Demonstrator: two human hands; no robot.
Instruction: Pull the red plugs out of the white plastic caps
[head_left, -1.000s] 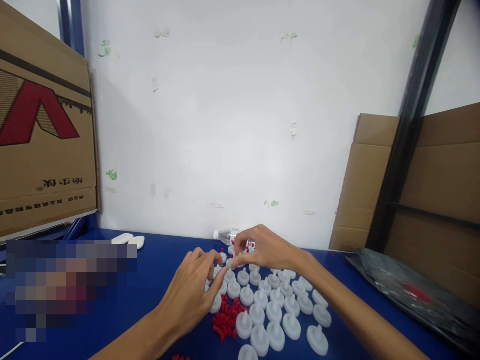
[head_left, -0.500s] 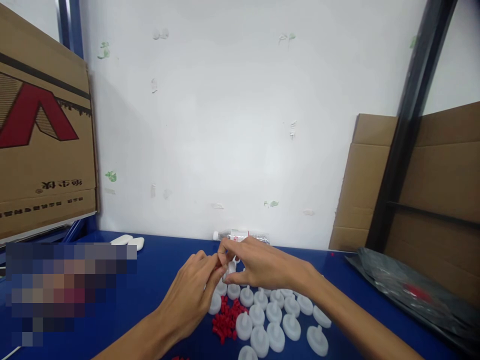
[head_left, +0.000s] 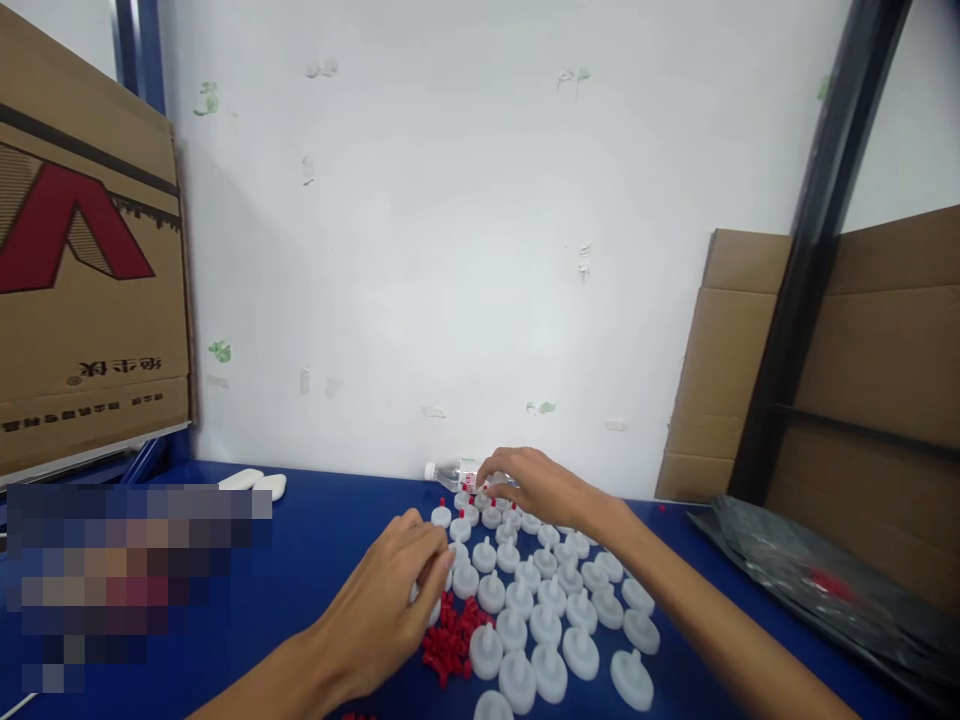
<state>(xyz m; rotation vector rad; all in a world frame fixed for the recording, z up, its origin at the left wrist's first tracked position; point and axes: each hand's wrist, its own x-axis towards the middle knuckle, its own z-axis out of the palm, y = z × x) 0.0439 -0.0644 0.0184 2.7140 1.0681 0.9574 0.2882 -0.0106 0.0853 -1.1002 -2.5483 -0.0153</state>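
Observation:
My right hand (head_left: 529,482) is over the far end of a group of white round plastic pieces with short stems (head_left: 545,624). Its thumb and fingertips are at one white piece with a red cap (head_left: 482,499), largely covered by the fingers. My left hand (head_left: 394,590) is at the group's left edge, fingers curled together and their tips partly hidden; whatever may be in them does not show. Beside it lies a pile of small red caps (head_left: 452,640). Several far white pieces (head_left: 441,516) wear red caps, while the nearer ones show bare stems.
Behind the pieces, a clear plastic bottle (head_left: 451,473) lies against the white wall. On the blue table (head_left: 315,510) are two white rounded objects (head_left: 270,487) at the back left. Dark plastic bags (head_left: 810,580) lie at right, near cardboard (head_left: 720,370). A large carton (head_left: 97,260) stands left.
My hands were together over the pieces, working at a white piece. My right hand has moved away to the far rows with a white piece; my left hand has stayed nearly in place.

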